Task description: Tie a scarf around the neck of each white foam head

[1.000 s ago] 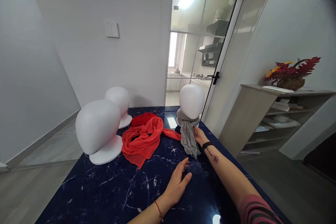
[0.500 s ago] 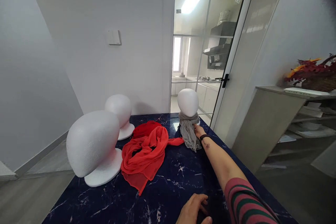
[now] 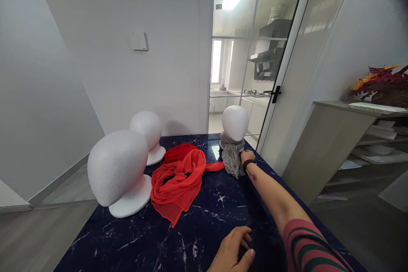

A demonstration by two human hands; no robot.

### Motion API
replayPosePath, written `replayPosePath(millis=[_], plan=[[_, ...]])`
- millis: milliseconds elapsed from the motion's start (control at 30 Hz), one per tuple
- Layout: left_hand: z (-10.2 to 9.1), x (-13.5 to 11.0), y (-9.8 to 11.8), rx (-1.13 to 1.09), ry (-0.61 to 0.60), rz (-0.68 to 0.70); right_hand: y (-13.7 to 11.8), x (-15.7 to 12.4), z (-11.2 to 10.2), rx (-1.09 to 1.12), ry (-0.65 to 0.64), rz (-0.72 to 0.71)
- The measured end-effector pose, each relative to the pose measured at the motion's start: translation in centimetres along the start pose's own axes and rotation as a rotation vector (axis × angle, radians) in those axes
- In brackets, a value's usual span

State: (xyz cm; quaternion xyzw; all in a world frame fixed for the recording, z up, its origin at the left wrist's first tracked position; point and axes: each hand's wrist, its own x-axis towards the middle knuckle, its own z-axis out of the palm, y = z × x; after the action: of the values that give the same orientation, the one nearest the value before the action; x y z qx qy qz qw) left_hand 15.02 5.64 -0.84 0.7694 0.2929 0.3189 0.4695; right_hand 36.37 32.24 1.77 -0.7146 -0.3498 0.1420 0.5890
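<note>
At the far right of the table, a white foam mannequin head (image 3: 235,123) wears a grey scarf (image 3: 233,159) wrapped round its neck, with one end hanging down in front. My right hand (image 3: 247,156) reaches out to the right side of its base. The fingers look closed on the base, though the head and scarf partly hide them. My left hand (image 3: 231,248) hovers low at the front of the table, holding nothing, with fingers loosely curved and thumb apart. A crumpled red scarf (image 3: 181,182) lies left of the grey one, one end stretching toward it.
Two more foam heads, a near one (image 3: 117,165) and a far one (image 3: 147,129), stand at the left of the dark blue marbled table (image 3: 216,216). Behind are a wall and a glass door (image 3: 242,63). A shelf unit (image 3: 338,136) stands to the right.
The foam head with the grey scarf has shifted slightly right, together with my right hand at its base. My left hand has spread its thumb a little. The view has moved slightly.
</note>
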Motion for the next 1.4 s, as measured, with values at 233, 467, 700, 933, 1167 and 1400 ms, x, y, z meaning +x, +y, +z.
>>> replayPosePath(millis=[233, 467, 700, 933, 1167, 1400], plan=[[-0.5, -0.5, 1.9, -0.010, 0.016, -0.039, -0.7, -11.6, 1.1, -0.146, -0.428, -0.481], [-0.3, -0.7, 2.2, 0.023, 0.038, 0.060, -4.4, -19.4, 1.9, -0.276, -0.781, -0.562], [0.3, -2.4, 2.0, 0.355, 0.112, 0.267, -1.5, -22.7, -3.7, -0.058, -0.755, -0.372], [-4.4, -6.1, 1.7, 0.499, 0.437, 0.282, -0.6, -27.2, -6.0, -0.022, -0.576, -0.352], [-12.3, -10.3, -1.7, 0.591, 1.044, -0.236, -4.3, -33.7, -2.1, -0.407, -0.563, -0.732], [-12.5, -9.4, -3.1, 0.441, 0.894, -0.160, -3.8, -31.3, -0.4, -0.484, -0.479, -0.567]])
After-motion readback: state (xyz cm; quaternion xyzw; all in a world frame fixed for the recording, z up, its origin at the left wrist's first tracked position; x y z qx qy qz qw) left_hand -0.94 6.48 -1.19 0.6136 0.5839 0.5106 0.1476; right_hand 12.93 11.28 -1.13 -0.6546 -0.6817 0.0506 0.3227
